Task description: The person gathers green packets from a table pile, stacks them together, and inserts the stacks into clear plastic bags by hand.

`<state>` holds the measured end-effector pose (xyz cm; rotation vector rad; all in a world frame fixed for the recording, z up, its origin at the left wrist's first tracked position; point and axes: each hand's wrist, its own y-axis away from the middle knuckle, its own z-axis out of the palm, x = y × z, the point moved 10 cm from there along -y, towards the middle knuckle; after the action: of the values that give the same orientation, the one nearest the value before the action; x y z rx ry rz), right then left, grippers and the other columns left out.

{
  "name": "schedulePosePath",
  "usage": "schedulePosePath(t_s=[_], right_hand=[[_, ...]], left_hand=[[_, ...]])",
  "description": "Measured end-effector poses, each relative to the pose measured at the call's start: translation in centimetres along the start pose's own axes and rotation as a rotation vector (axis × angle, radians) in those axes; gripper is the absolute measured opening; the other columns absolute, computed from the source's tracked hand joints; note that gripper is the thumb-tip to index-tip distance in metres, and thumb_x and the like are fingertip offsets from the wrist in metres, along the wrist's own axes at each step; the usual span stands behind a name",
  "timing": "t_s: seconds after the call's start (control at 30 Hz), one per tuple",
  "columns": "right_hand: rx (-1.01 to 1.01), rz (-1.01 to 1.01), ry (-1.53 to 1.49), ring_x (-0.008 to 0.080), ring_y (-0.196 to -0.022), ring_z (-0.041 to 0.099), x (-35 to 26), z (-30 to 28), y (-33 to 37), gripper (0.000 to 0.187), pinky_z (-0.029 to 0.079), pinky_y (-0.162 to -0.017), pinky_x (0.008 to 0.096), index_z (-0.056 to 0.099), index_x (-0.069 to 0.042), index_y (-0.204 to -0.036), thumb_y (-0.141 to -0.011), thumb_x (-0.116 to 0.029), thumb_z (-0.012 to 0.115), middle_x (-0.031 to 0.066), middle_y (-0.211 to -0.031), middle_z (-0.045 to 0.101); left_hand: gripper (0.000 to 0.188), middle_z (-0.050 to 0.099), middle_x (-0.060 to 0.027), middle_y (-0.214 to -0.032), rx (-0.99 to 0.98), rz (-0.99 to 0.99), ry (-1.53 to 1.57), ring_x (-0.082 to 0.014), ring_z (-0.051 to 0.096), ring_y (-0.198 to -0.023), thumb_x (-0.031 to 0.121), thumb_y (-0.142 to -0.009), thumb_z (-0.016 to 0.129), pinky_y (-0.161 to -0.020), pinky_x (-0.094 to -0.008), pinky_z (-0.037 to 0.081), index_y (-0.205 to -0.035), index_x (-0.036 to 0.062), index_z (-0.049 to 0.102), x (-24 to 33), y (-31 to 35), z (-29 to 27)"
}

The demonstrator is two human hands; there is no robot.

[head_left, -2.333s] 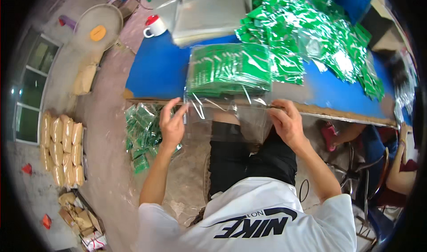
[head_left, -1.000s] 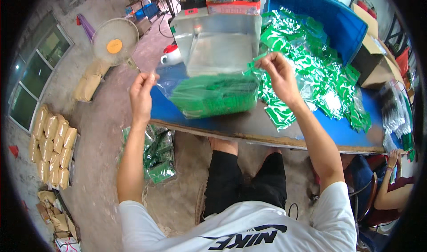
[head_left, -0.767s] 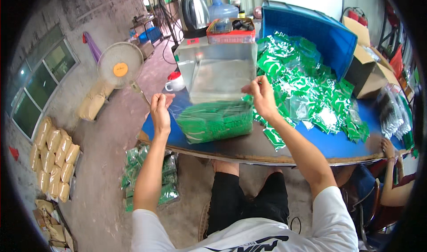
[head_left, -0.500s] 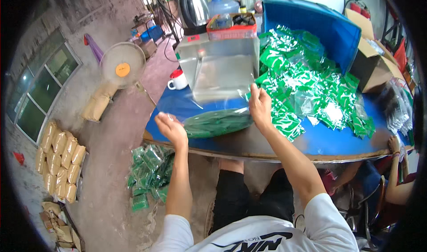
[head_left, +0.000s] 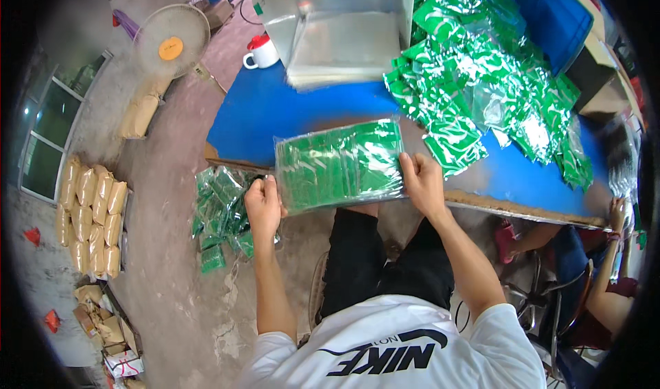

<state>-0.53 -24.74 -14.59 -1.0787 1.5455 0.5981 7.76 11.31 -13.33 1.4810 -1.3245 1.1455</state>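
Between my hands is a clear plastic bag (head_left: 340, 162) filled with flat green packets, held over the table's near edge with its broad side facing me. My left hand (head_left: 263, 203) pinches its left end, fingers curled in. At the right end, my right hand (head_left: 423, 181) grips the bag with the thumb on top; the fingers beneath are partly hidden. A large heap of loose green and clear packets (head_left: 474, 80) covers the right part of the blue table (head_left: 323, 104). Beyond the bag, a metal tray (head_left: 347, 45) stands with clear plastic sheets at its near edge.
Filled green bags (head_left: 223, 210) are piled on the floor left of the table. A white mug (head_left: 261, 52) with a red lid stands near the table's left edge. A blue bin (head_left: 550, 18) lies behind the heap. At far right, another person's hand (head_left: 619, 214) holds clear packaging.
The bag has come nearer to me and turned from lying low to showing its broad face. My left hand has closed on its left end. The view has tilted downward.
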Motion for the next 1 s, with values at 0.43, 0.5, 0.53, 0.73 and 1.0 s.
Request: schedulePosePath(t_s=[0.43,0.5,0.53,0.73,1.0], right_hand=[[0.017,-0.506,0.677,0.0411,-0.133,0.041,-11.8,9.5,-1.3,0.059,0.02,-0.114,0.0633,0.059,-0.002,-0.125,-0.09,-0.049,0.061,0.0207,-0.126,0.057],[-0.036,-0.466,0.642,0.04,-0.132,0.042,-9.8,8.8,-1.7,0.061,0.021,-0.114,0.0627,0.056,-0.001,-0.126,-0.089,-0.048,0.063,0.0196,-0.128,0.055],[0.015,-0.508,0.586,0.0401,-0.131,0.042,-10.1,8.0,-0.9,0.06,0.021,-0.114,0.0631,0.058,0.001,-0.124,-0.089,-0.048,0.063,0.0207,-0.127,0.055],[0.087,-0.69,0.5,0.0402,-0.133,0.041,-11.4,6.6,1.3,0.065,0.023,-0.113,0.0635,0.056,-0.002,-0.13,-0.084,-0.046,0.069,0.0215,-0.133,0.051],[0.214,-0.289,0.271,0.0452,-0.121,0.055,-6.3,3.2,0.4,0.101,0.047,-0.097,0.047,0.018,0.002,-0.153,-0.084,-0.049,0.071,0.0307,-0.137,0.049]], left_hand=[[0.032,0.047,-0.0005,-0.055,-0.019,-0.089,0.102,-0.0094,0.047,-0.041,0.026,-0.102,0.056,-0.038,-0.0257,0.038,-0.077,0.0063,0.051,-3.1,1.1,-1.2],[0.019,0.057,-0.0052,-0.077,-0.084,-0.123,-0.049,-0.0135,0.06,-0.066,0.019,-0.1,0.06,-0.058,-0.0284,0.05,-0.092,0.0021,0.055,-1.4,1.8,-1.2],[0.02,0.056,-0.0105,-0.098,0.166,0.153,-0.211,-0.019,0.057,-0.088,0.014,-0.097,0.063,-0.077,-0.0335,0.047,-0.105,-0.0006,0.053,1.8,2.5,-3.9],[0.083,0.023,-0.0276,-0.152,0.176,0.418,-0.375,-0.0381,0.025,-0.143,0.031,-0.097,0.062,-0.117,-0.05,0.023,-0.155,0.002,0.01,7.4,5.1,4.7],[0.066,0.042,-0.0188,-0.143,0.18,0.141,0.159,-0.0278,0.042,-0.131,0.043,-0.101,0.053,-0.111,-0.0396,0.031,-0.144,-0.0026,0.034,-5.7,4.6,4.4]])
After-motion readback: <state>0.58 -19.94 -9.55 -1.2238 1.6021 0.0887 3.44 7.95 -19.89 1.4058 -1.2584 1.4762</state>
